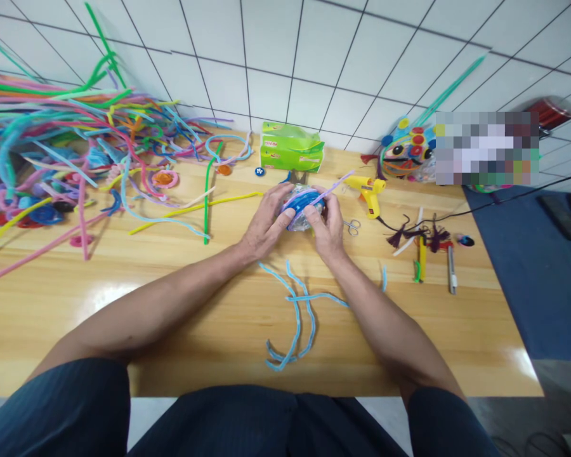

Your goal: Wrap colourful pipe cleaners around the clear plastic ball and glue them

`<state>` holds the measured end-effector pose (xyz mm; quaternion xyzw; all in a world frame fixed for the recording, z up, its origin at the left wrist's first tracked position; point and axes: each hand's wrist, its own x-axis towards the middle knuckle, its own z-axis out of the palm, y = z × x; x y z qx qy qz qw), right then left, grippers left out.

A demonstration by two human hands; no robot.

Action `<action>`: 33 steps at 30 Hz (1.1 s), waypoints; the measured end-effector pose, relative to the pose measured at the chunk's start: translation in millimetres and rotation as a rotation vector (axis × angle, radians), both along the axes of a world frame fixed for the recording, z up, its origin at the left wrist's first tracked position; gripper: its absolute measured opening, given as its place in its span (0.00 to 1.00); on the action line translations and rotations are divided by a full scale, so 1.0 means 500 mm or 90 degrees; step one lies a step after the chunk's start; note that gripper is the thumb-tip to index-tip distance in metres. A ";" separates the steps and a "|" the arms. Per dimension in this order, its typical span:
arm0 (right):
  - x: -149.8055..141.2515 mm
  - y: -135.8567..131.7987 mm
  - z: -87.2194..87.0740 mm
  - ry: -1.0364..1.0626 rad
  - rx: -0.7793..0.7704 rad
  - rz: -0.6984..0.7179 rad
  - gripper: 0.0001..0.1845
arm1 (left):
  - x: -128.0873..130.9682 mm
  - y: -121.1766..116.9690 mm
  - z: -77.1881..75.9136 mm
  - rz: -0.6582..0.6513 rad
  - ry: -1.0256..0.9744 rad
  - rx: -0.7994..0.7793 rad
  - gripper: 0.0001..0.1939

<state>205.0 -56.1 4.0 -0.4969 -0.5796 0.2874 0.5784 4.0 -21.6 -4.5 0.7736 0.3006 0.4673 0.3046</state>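
Between my two hands is a clear, shiny piece (301, 222) with blue material on its face and a purple pipe cleaner (339, 184) across it, one end sticking out to the upper right. My left hand (272, 219) grips its left side, thumb on the blue part. On the right side my right hand (329, 228) holds it with thumb and fingers; the fingertips behind are hidden. Several light blue pipe cleaners (309, 317) lie on the table below my hands. Small scissors (352, 226) rest beside my right hand.
A big heap of colourful pipe cleaners (71, 127) covers the left. Behind my hands stands a green tissue pack (291, 147). At right are a yellow glue gun (368, 193) with its cord, a decorated mask-like craft (406, 152), dark tassels (438, 236) and a utility knife (452, 270).
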 end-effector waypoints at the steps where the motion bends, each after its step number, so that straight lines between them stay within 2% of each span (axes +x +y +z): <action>1: 0.000 0.000 0.001 0.001 -0.001 -0.001 0.37 | 0.000 0.000 0.000 -0.001 -0.001 0.000 0.31; 15: 0.001 0.009 -0.010 0.005 0.000 -0.015 0.38 | -0.006 -0.002 0.010 -0.015 0.008 -0.016 0.32; 19: 0.000 0.006 -0.007 0.007 0.001 -0.016 0.37 | -0.002 -0.001 0.008 -0.012 0.011 0.011 0.36; 23: -0.002 0.003 -0.004 -0.001 -0.001 -0.017 0.37 | 0.002 -0.001 0.007 -0.011 0.002 0.035 0.34; 30: 0.000 -0.001 0.001 -0.019 0.016 0.001 0.36 | 0.001 -0.011 0.011 -0.010 -0.009 -0.004 0.34; 33: 0.006 -0.001 0.004 -0.039 0.028 0.008 0.35 | 0.000 -0.010 0.010 -0.021 -0.010 0.013 0.34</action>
